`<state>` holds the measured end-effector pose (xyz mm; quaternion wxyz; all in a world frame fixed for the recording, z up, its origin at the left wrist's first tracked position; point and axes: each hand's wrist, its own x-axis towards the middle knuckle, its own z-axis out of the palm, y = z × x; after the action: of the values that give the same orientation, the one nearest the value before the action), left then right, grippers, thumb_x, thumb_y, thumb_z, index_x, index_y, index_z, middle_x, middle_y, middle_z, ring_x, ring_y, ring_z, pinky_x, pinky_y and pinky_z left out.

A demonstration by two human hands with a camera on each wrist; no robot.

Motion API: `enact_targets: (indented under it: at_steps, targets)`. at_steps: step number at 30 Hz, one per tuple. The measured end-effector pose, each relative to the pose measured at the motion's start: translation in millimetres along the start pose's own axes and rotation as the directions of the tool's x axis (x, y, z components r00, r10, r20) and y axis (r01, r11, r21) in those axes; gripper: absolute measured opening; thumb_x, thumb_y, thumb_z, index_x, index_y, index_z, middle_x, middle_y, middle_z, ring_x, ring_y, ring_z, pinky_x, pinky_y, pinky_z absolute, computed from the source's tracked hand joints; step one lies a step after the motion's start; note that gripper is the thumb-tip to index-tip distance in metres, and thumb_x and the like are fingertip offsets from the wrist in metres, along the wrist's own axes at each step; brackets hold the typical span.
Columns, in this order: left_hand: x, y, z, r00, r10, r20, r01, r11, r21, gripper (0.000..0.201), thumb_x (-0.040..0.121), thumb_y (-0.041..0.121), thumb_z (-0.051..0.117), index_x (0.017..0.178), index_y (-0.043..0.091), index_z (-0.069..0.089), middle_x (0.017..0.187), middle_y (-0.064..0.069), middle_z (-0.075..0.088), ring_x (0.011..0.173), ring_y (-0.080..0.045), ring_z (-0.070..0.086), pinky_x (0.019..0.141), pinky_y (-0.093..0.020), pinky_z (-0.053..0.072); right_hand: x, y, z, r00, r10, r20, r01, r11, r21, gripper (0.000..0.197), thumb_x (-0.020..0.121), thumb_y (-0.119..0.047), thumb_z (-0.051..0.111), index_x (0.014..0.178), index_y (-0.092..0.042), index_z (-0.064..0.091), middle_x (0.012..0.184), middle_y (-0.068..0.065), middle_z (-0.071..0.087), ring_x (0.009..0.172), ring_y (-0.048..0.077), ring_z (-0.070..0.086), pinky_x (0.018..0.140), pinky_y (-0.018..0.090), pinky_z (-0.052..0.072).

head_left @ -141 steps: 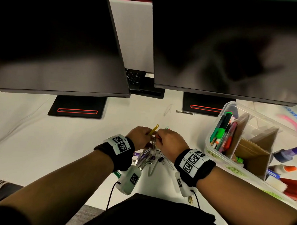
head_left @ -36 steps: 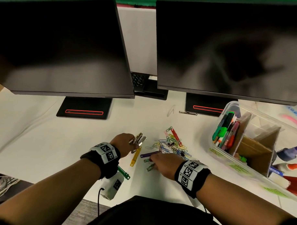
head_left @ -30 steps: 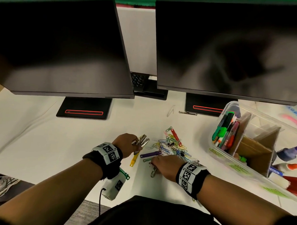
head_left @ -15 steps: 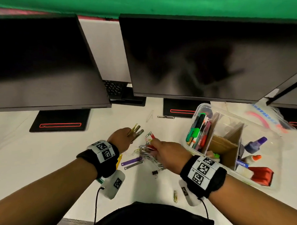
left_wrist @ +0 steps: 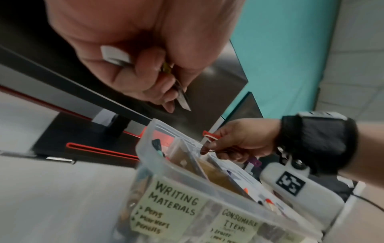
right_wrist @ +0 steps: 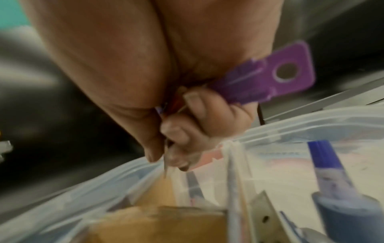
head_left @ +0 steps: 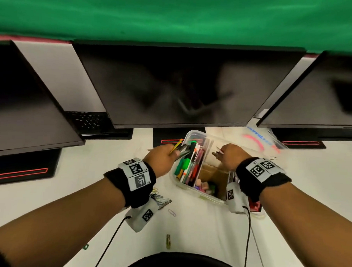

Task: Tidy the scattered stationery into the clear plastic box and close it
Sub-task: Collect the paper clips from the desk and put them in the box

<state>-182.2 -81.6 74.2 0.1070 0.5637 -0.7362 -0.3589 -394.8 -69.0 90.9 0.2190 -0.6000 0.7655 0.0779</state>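
Note:
The clear plastic box stands open on the white desk, split by cardboard dividers, with pens and markers in its left section. My left hand hovers at the box's left rim and grips a bundle of silver and yellow clips. My right hand is over the box's middle. It holds a fistful of clips, among them a purple one and a red one. The box wall carries handwritten labels.
More paper clips and binder clips lie on the desk under my left wrist, with a gold clip nearer me. The box lid rests behind the box. Monitors overhang the back of the desk.
Both hands have left the clip pile and swung right and forward to the box, each carrying clips. The head view turned right, so the box now sits in the middle.

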Motion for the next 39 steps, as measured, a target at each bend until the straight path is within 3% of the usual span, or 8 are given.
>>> enact_targets:
  at_steps: [10,14,17,20,24,29,35,39]
  targets:
    - [12,22,32,0.999,-0.020,-0.042,0.016,0.994,-0.111,0.032,0.100,0.031,0.036,0.108,0.006,0.056,0.097,-0.015,0.063,0.092,-0.031,0.059,0.081,-0.035,0.046,-6,-7,-5,0.990,-0.077,-0.119,0.104,0.966,0.237,0.029,0.094,-0.017,0.048,0.118,-0.007,0.060,0.121,0.013,0.062,0.108,0.028,0.059,0.089,0.032,0.048]
    - [19,27,41,0.996,-0.054,-0.071,0.036,0.971,-0.237,0.035,0.100,0.031,0.036,0.108,0.003,0.055,0.101,-0.025,0.063,0.095,-0.040,0.059,0.074,-0.034,0.042,-10,-9,3,0.995,-0.064,0.083,-0.026,0.612,0.790,0.026,0.099,-0.025,0.042,0.096,-0.005,0.058,0.085,0.014,0.063,0.052,0.016,0.060,0.044,0.021,0.045]
    - [26,33,46,0.998,-0.037,-0.044,0.022,0.955,-0.295,0.034,0.099,0.031,0.038,0.104,0.001,0.056,0.094,-0.023,0.064,0.090,-0.039,0.059,0.078,-0.040,0.046,-15,-8,5,0.986,-0.054,0.159,-0.113,0.480,0.870,0.024,0.100,-0.023,0.041,0.094,-0.004,0.053,0.072,0.009,0.058,0.038,0.010,0.054,0.037,0.018,0.042]
    - [33,37,53,0.998,-0.069,-0.010,0.063,0.952,-0.299,0.035,0.099,0.031,0.040,0.100,0.000,0.055,0.077,-0.013,0.053,0.073,-0.028,0.049,0.068,-0.035,0.039,-16,6,8,0.995,-0.024,0.092,-0.052,0.672,0.738,0.022,0.097,-0.011,0.042,0.109,-0.001,0.058,0.098,0.017,0.066,0.057,0.020,0.061,0.047,0.024,0.048]
    - [40,45,60,0.998,-0.057,0.003,0.056,0.975,-0.217,0.035,0.099,0.031,0.040,0.107,0.002,0.059,0.096,-0.022,0.062,0.088,-0.035,0.059,0.079,-0.037,0.046,-33,31,15,0.959,-0.275,0.065,0.259,0.948,0.185,0.035,0.087,-0.028,0.060,0.119,-0.015,0.062,0.121,0.006,0.059,0.108,0.022,0.055,0.090,0.028,0.043]
    - [51,61,66,0.994,0.110,-0.009,-0.109,0.993,0.038,0.037,0.098,0.026,0.043,0.133,0.015,0.050,0.130,-0.010,0.058,0.119,-0.027,0.054,0.101,-0.031,0.041,-57,51,32,0.885,-0.448,0.125,0.461,0.881,-0.109,0.053,0.076,-0.049,0.068,0.124,-0.033,0.056,0.137,0.001,0.038,0.124,0.025,0.035,0.103,0.039,0.037]
    - [60,74,80,0.984,0.105,0.146,-0.157,0.898,0.411,0.031,0.097,0.021,0.043,0.125,0.009,0.052,0.132,-0.016,0.050,0.121,-0.032,0.050,0.100,-0.036,0.039,-52,68,68,0.812,-0.550,0.194,0.581,0.795,-0.178,0.048,0.076,-0.029,0.062,0.124,-0.035,0.058,0.144,0.002,0.038,0.142,0.033,0.018,0.113,0.058,0.022]
    - [60,79,87,0.980,0.057,0.192,-0.138,0.886,0.442,0.039,0.094,0.024,0.053,0.129,0.006,0.048,0.134,-0.016,0.046,0.125,-0.031,0.045,0.105,-0.037,0.035,-54,66,67,0.791,-0.601,0.115,0.611,0.768,-0.194,0.047,0.081,-0.016,0.059,0.127,-0.023,0.059,0.143,0.011,0.041,0.141,0.028,0.024,0.115,0.038,-0.017]
